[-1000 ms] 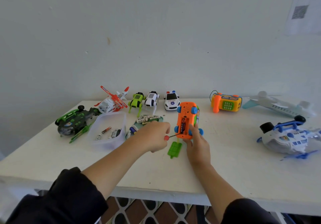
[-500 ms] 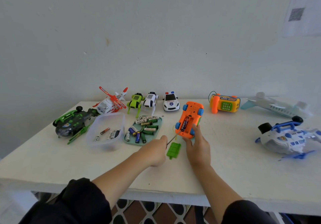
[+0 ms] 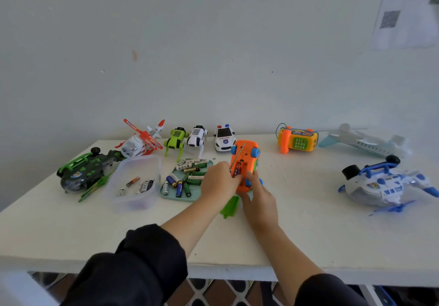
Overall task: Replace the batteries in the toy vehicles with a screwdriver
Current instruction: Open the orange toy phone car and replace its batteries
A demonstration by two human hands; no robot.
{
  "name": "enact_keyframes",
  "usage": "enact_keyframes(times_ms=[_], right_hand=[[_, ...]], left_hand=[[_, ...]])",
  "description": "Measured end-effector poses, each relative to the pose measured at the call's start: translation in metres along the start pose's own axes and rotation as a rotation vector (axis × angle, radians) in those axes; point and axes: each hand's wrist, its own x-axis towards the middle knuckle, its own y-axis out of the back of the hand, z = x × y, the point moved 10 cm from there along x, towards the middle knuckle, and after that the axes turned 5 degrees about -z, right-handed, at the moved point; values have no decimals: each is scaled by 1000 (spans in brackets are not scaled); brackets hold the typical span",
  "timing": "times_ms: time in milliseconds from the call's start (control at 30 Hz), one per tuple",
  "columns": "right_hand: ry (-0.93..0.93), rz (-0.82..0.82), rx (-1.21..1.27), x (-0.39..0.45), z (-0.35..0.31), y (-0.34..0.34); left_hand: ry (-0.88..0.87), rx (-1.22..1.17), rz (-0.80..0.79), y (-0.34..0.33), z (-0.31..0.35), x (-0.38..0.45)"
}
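An orange toy car [image 3: 244, 157] with blue wheels is tipped up with its underside towards me, and its battery compartment is open. My right hand [image 3: 260, 201] grips its near end. My left hand [image 3: 218, 181] holds the screwdriver [image 3: 238, 155] at the compartment's left edge, with the thin shaft slanting up across the orange underside. Most of the handle is hidden in the fist. The green battery cover [image 3: 229, 208] lies on the table just below both hands. A teal tray [image 3: 166, 193] with several batteries sits left of my left hand.
A clear plastic tub [image 3: 133, 201] with a few batteries stands left of the tray. Toys line the back: a green-black helicopter [image 3: 83, 175], a red-white helicopter [image 3: 140, 143], two robot dogs, a police car [image 3: 224, 137], a toy phone [image 3: 297, 140], a plane [image 3: 365, 143]. A blue-white helicopter [image 3: 382, 184] lies at the right.
My left hand has moved up and right against the car's battery compartment. The screwdriver shaft now points up over the underside. The car is tipped more upright in my right hand.
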Motion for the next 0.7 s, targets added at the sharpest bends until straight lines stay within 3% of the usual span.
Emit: enact_keyframes(times_ms=[167,400,533,700], right_hand=[[115,10,-46,0,-12,0],[197,37,-167,1,-15,-4],[263,15,-207,0,-23,-9],[331,43,-197,-1,-26,-9]], left_hand=[[5,165,69,1,5,5],[21,209,35,7,3,5],[15,102,-17,24,-15,8],[123,-259,-236,37,-50,9]])
